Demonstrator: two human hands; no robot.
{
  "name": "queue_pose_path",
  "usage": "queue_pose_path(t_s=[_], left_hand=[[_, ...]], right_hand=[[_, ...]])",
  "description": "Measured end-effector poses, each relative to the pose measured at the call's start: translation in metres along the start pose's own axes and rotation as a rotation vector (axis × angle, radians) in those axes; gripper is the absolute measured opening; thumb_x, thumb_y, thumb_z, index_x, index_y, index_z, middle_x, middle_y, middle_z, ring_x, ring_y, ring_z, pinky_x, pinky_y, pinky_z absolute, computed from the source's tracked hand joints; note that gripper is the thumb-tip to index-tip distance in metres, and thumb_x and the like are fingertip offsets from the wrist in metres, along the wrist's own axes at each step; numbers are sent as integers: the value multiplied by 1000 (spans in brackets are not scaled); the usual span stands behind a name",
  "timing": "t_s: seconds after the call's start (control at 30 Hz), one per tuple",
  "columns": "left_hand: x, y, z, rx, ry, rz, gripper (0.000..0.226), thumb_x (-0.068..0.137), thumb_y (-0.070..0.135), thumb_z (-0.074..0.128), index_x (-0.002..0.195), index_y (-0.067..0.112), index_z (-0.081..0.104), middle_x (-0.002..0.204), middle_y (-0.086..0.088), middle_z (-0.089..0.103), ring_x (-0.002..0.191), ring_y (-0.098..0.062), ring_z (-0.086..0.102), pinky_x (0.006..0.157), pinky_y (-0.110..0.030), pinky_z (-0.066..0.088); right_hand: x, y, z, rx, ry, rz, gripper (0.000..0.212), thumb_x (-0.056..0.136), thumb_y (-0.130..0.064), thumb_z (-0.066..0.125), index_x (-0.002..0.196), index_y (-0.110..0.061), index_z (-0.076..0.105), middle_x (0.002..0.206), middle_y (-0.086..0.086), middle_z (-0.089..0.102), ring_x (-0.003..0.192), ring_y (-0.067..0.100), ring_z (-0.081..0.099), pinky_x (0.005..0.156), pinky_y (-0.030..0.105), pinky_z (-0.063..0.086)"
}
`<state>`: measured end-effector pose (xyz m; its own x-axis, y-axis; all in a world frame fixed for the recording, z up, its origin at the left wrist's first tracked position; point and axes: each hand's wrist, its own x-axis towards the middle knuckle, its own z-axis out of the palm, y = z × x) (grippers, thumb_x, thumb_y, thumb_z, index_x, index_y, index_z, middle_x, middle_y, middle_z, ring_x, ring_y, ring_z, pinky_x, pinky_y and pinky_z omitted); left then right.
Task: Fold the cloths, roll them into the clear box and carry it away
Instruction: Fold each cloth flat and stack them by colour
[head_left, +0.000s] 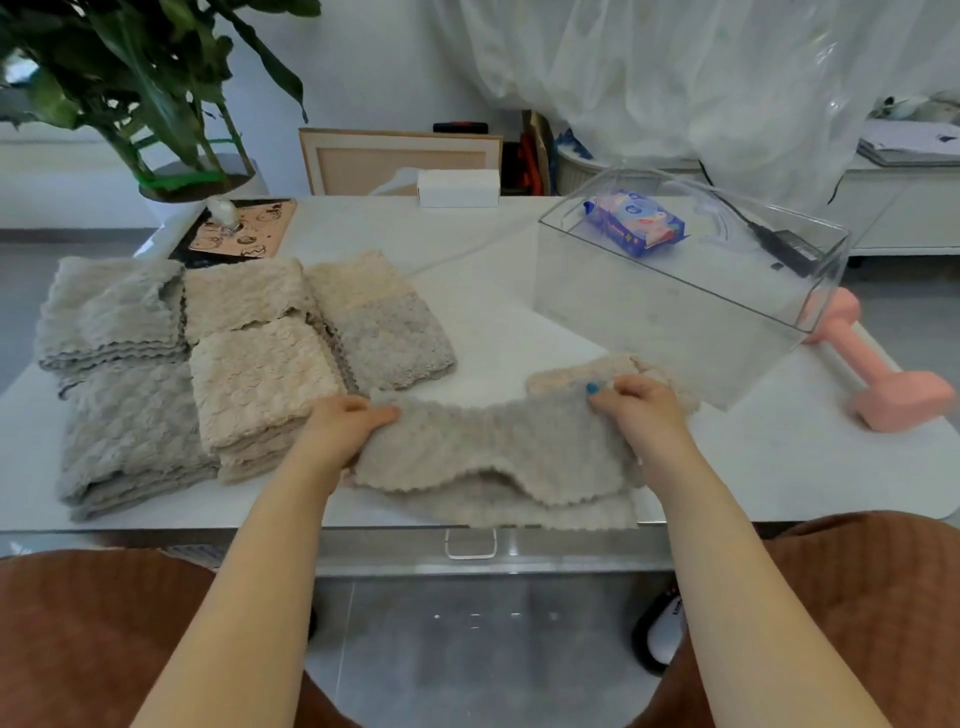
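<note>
I see L hand (353, 421) and R hand (636, 410) each pinching grey cloth (488, 452) at table (519, 332) near edge. Beyond it, toward right edge: clear box (675, 312). Wipes pack (636, 223) shows through its wall; inside or behind, can't tell.

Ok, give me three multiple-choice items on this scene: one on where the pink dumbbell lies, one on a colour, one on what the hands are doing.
1. The pink dumbbell lies: A) right of the clear box; B) inside the clear box; C) in the left hand.
2. The painted nail on the right hand is: A) red; B) blue; C) black.
3. The hands: A) both rest flat on the dumbbell; B) one lifts the clear box; C) both grip the grey cloth.

Answers: 1 A, it rests on the table past the box's right wall. 2 B, a blue nail shows against the cloth. 3 C, the fingers of both curl over the cloth's far edge.
</note>
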<state>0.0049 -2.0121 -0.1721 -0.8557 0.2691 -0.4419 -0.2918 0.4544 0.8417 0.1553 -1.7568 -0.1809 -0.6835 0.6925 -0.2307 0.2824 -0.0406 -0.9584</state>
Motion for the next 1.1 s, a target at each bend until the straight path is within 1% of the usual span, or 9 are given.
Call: queue_pose_path(t_s=[0.07, 0.13, 0.23, 0.3, 0.5, 0.6, 0.7, 0.87, 1.1], left_hand=[[10, -19, 14, 202, 96, 174, 38, 87, 19, 67, 64, 14, 37, 58, -4, 32, 51, -17, 32, 50, -26, 22], [15, -33, 25, 394, 225, 339, 41, 90, 18, 61, 64, 16, 30, 59, -4, 25, 52, -17, 25, 52, -31, 16], [19, -44, 34, 407, 322, 404, 38, 96, 18, 53, 66, 14, 30, 60, -2, 30, 53, -15, 28, 48, -31, 18], [18, -46, 39, 350, 325, 369, 31, 99, 19, 48, 72, 12, 34, 61, -2, 37, 53, -14, 34, 47, -30, 22], [14, -45, 54, 369, 335, 373, 28, 99, 22, 48, 75, 12, 39, 84, -5, 43, 70, -20, 40, 57, -30, 26], [12, -51, 58, 713, 502, 498, 20, 91, 20, 57, 77, 5, 55, 102, -11, 46, 83, -26, 47, 62, -32, 38], [8, -46, 61, 819, 568, 622, 14, 87, 15, 60, 78, 4, 60, 99, -14, 52, 86, -32, 50, 63, -35, 40], [8, -39, 63, 493, 500, 415, 14, 100, 24, 39, 98, 10, 44, 68, -6, 52, 63, -30, 52, 50, -31, 32], [19, -44, 54, 556, 363, 366, 37, 103, 23, 32, 138, 15, 37, 78, -13, 61, 68, -30, 55, 57, -34, 41]], right_hand=[[2, 13, 8, -157, -36, 26, 11, 85, -9, 64, 92, -15, 57, 77, 0, 50, 72, 19, 47, 56, 26, 36], [4, 25, 14, -255, -47, 21, 13, 87, -10, 62, 98, -14, 57, 84, -3, 51, 77, 17, 49, 62, 25, 37], [8, 41, 16, -294, 16, -19, 11, 87, -13, 60, 88, -2, 56, 87, 12, 56, 81, 31, 53, 70, 33, 40], [14, 45, 11, -310, 83, -21, 15, 90, -15, 58, 87, -1, 54, 93, 7, 48, 87, 27, 49, 78, 35, 41], [34, 26, -1, -268, 80, -63, 21, 90, -9, 57, 109, -8, 66, 101, 7, 64, 93, 23, 58, 87, 37, 46], [36, 28, -4, -583, 120, -169, 16, 84, -6, 59, 68, -4, 60, 63, 13, 56, 61, 26, 49, 62, 34, 42], [32, 40, -8, -746, 155, -181, 22, 85, -10, 56, 64, -1, 56, 61, 13, 54, 62, 25, 47, 52, 29, 31], [17, 41, -8, -700, 225, -253, 17, 99, -19, 40, 88, -9, 49, 71, 5, 54, 68, 24, 50, 54, 33, 33], [11, 51, -6, -852, 192, -199, 15, 99, -20, 38, 100, -11, 49, 86, 11, 61, 74, 28, 52, 56, 34, 36]])
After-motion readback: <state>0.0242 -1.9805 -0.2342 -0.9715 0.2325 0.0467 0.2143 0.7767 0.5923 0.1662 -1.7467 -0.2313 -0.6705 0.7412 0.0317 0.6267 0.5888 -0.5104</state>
